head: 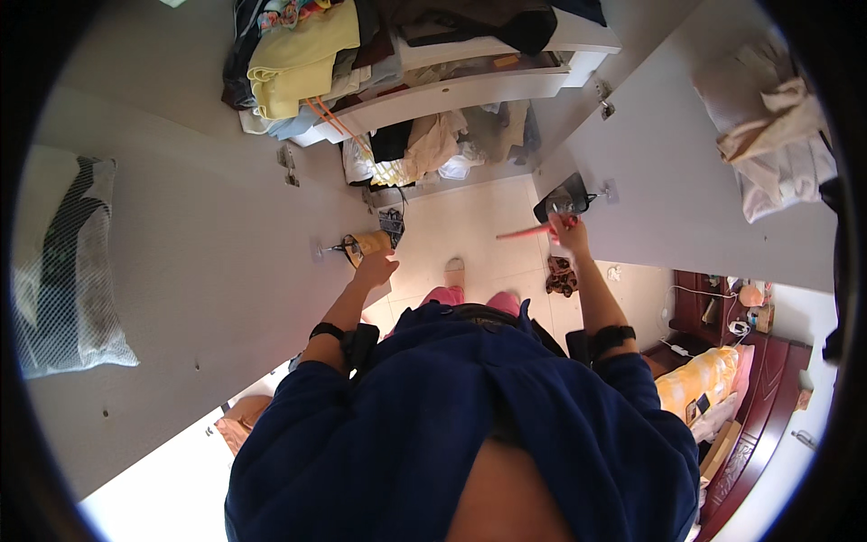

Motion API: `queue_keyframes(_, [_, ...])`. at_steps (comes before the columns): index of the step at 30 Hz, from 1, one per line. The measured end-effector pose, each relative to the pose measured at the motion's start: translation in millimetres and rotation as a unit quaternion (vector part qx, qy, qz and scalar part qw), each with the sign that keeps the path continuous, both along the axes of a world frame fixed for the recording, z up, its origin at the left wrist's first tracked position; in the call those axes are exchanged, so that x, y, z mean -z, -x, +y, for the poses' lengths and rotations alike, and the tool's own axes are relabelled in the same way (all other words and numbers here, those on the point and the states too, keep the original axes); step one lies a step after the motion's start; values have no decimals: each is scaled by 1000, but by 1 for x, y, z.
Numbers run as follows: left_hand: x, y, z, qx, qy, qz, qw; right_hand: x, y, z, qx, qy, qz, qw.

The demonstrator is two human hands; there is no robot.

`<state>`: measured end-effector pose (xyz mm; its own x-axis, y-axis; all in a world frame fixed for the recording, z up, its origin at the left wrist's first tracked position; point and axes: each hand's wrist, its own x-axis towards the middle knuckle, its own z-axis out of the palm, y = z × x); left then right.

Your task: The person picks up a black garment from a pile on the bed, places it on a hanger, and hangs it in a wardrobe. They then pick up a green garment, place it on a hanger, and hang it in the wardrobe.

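Observation:
My right hand (571, 234) grips a slender red object (525, 232) that points left over the floor; its exact kind is unclear. Just beyond that hand, a black bag (565, 196) hangs from an adhesive hook (609, 192) on the right wardrobe door. My left hand (374, 269) is beside a tan bag (369, 245), which hangs from another hook (318, 249) on the left door. Its fingers look apart, with nothing visible in them. Whether they touch the bag cannot be told.
Open wardrobe doors stand on both sides, carrying mesh bags (81, 271). Ahead, a drawer (447, 95) is pulled out below folded clothes (305, 61), with more clothes (433, 146) in the compartment beneath. A patterned dark item (561, 276) lies near my feet. A bed headboard (758, 420) is behind right.

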<state>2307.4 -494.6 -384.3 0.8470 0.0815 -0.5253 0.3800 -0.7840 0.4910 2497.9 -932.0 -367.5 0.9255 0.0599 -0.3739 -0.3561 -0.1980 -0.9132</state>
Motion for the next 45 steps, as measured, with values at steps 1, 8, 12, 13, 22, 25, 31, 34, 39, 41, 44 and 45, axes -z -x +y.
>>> queue_keyframes(1, [-1, 10, 2, -22, 3, 11, 1000, -4, -15, 5, -5, 0, -6, 1000])
queue_keyframes(8, [18, 95, 9, -92, -8, 53, 994, -21, -149, 19, -45, 126, 25, 991])
queue_keyframes(12, [13, 127, -9, -209, 25, 52, 976, -30, -223, 18, -51, 175, 22, 983])
queue_keyframes(13, [9, 130, -16, -260, 42, 99, 960, -31, -238, 18, -49, 195, 22, 979])
queue_keyframes(22, [-29, 128, -112, -321, 62, 137, 935, 8, -314, 19, -73, 192, 124, 971])
queue_keyframes(25, [-33, 124, -130, -329, 77, 142, 930, 29, -316, 15, 8, 137, 113, 984])
queue_keyframes(31, [-36, 121, -149, -352, 76, 122, 925, 56, -324, 5, -10, 164, 150, 975])
queue_keyframes(34, [-38, 120, -157, -382, 94, 124, 911, 63, -331, 13, 87, 39, 145, 985])
queue_keyframes(39, [-44, 118, -162, -379, 95, 131, 911, 82, -342, 29, 218, 9, 153, 964])
queue_keyframes(41, [-46, 118, -162, -380, 92, 131, 911, 95, -347, 29, 191, 160, 87, 964])
queue_keyframes(44, [-46, 120, -158, -380, 84, 124, 913, 115, -358, 21, 118, 359, -33, 925])
queue_keyframes(45, [-45, 122, -157, -383, 93, 123, 911, 118, -363, 18, 146, 307, 14, 940])
